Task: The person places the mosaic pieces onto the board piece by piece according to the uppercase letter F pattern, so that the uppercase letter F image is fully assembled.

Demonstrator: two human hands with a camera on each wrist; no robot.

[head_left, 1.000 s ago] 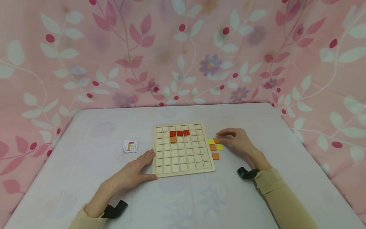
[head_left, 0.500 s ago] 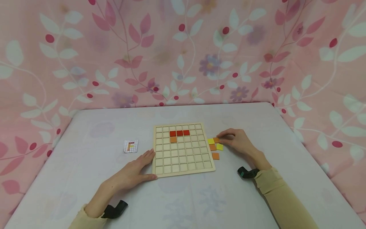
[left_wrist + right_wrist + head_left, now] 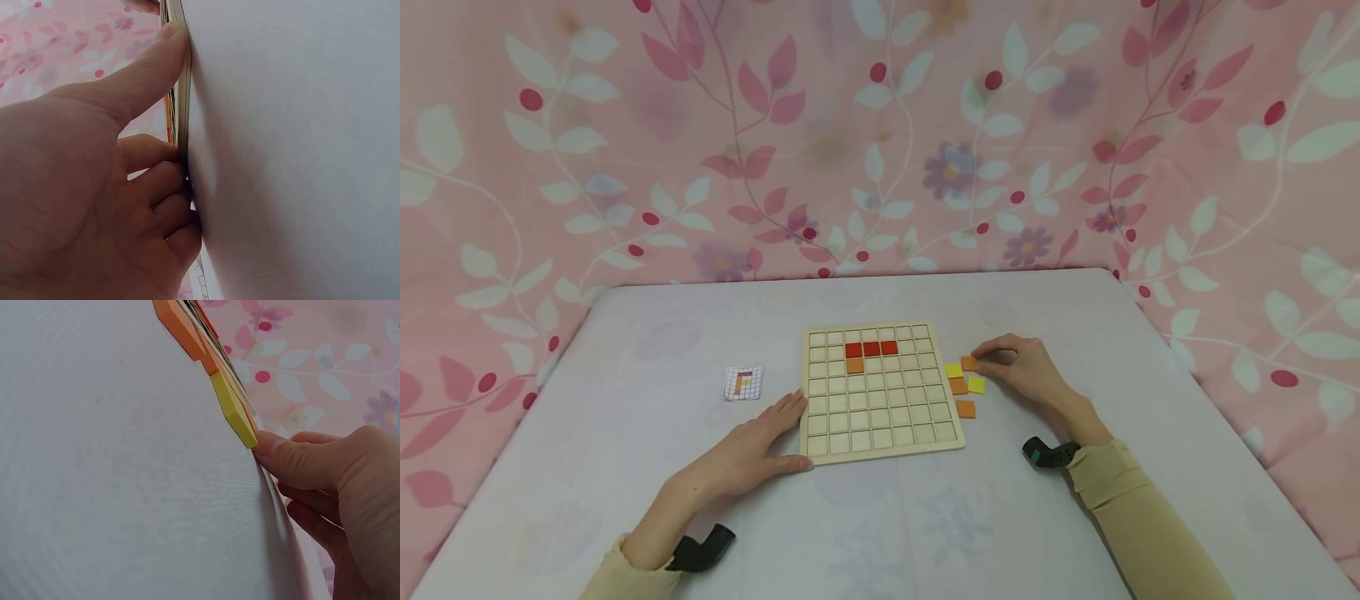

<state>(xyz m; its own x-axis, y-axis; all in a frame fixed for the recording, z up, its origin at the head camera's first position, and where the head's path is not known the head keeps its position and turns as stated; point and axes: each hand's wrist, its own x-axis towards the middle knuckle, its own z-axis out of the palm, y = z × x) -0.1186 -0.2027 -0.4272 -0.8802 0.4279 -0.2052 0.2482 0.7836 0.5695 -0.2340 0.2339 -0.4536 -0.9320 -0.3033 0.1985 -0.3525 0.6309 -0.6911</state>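
Orange tile (image 3: 968,363), pinched: flat, edge facing board (image 3: 878,401).

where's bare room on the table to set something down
Free: the white cloth-covered table in front of the square wooden grid board, between the tan sleeves; also behind the board, to the far edge. Crowded: the board's right side, with orange and yellow square tiles and the right hand; its left side, with the left hand and small white gridded card.
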